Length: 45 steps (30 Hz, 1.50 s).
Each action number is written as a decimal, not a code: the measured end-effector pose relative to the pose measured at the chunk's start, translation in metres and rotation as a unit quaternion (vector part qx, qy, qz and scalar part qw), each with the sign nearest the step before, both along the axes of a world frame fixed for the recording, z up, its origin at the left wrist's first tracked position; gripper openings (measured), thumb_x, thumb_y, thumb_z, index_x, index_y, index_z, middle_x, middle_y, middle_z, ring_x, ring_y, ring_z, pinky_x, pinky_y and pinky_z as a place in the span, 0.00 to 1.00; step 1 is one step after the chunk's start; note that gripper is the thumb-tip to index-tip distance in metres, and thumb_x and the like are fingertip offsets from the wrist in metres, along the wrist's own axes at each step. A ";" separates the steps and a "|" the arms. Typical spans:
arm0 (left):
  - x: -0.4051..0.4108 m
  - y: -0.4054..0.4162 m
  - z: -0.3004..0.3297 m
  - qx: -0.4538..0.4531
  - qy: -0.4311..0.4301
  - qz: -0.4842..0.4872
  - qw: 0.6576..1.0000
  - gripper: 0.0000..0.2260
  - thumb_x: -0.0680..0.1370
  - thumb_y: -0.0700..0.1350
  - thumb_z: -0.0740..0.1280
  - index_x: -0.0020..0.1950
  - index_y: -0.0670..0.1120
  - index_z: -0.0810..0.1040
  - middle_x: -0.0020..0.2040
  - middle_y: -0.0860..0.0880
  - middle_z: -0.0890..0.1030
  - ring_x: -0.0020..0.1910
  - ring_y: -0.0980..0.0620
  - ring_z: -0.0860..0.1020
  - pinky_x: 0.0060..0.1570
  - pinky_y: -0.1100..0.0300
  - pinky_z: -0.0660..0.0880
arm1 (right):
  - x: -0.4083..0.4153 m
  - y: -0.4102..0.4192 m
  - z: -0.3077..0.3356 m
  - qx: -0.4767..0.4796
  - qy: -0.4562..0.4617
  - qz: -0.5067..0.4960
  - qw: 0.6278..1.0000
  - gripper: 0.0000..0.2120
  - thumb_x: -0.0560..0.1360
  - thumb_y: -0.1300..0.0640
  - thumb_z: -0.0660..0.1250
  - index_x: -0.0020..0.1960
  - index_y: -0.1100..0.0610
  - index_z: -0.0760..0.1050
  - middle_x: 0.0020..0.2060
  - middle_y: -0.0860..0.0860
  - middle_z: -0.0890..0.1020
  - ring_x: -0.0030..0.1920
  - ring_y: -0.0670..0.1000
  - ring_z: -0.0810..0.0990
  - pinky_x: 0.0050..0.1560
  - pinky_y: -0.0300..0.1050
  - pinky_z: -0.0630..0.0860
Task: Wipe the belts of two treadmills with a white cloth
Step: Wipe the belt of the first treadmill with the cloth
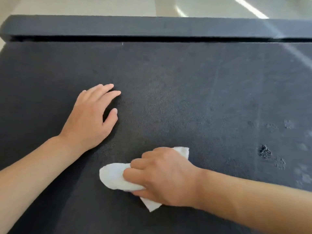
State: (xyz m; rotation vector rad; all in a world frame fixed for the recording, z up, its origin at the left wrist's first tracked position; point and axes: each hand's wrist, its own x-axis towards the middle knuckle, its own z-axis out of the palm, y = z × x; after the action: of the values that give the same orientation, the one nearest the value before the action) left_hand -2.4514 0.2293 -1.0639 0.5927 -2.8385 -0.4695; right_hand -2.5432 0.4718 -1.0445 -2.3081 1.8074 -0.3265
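the right hand [162, 176] is found gripping the white cloth [114, 178], fingers curled over the bunched middle and the cloth pressed flat to the belt [185, 92]. cloth corners are seen protruding on three sides of the hand — one ahead, one to the left, one toward the near edge. the left hand [91, 119] is laid on the belt well to the left and farther away, fingers relaxed and slightly spread, nothing held; it is judged to serve as a brace.

dusty shoe marks [265, 152] are noted on the belt to the right of the cloth, apart from it and not yet reached. a dark side rail [152, 25] is seen along the far edge, with pale floor [84, 5] beyond.

recommendations for the step in hand: even downward pressure should be kept through the palm, so the cloth is not dragged loose. strokes should be overlapped and carried toward the marked patch — a clean face of the cloth is best turned out before that patch is worked. the bracing hand should be shifted clear of each stroke. only one belt is in view.
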 end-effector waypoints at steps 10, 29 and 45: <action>-0.003 -0.006 0.000 0.003 0.027 0.000 1.000 0.23 0.80 0.52 0.62 0.74 0.51 0.76 0.77 0.51 0.73 0.78 0.46 0.67 0.78 0.45 0.61 | -0.258 -0.122 0.019 0.006 0.085 -0.556 0.827 0.12 0.78 0.47 0.61 0.58 0.52 0.71 0.48 0.55 0.83 0.50 0.61 0.80 0.47 0.50 0.73; -0.004 -0.005 0.002 0.027 0.056 0.030 0.998 0.16 0.76 0.51 0.63 0.62 0.47 0.76 0.73 0.52 0.76 0.74 0.49 0.72 0.74 0.52 0.64 | -0.230 -0.195 0.001 0.039 0.162 -0.499 0.850 0.22 0.81 0.41 0.61 0.71 0.49 0.66 0.57 0.52 0.81 0.56 0.59 0.81 0.48 0.55 0.74; 0.000 -0.004 0.002 0.008 0.081 0.066 0.994 0.13 0.74 0.45 0.64 0.58 0.46 0.78 0.58 0.49 0.74 0.57 0.45 0.72 0.58 0.47 0.73 | -0.226 -0.137 0.014 -0.003 0.135 -0.525 0.841 0.17 0.83 0.44 0.57 0.66 0.53 0.70 0.51 0.55 0.81 0.53 0.61 0.81 0.43 0.49 0.70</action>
State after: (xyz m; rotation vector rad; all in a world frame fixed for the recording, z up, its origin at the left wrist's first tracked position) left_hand -2.4515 0.2256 -1.0621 0.7057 -2.6248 -0.4931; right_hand -2.7690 0.3346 -1.0306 -1.1439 3.0547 -0.1294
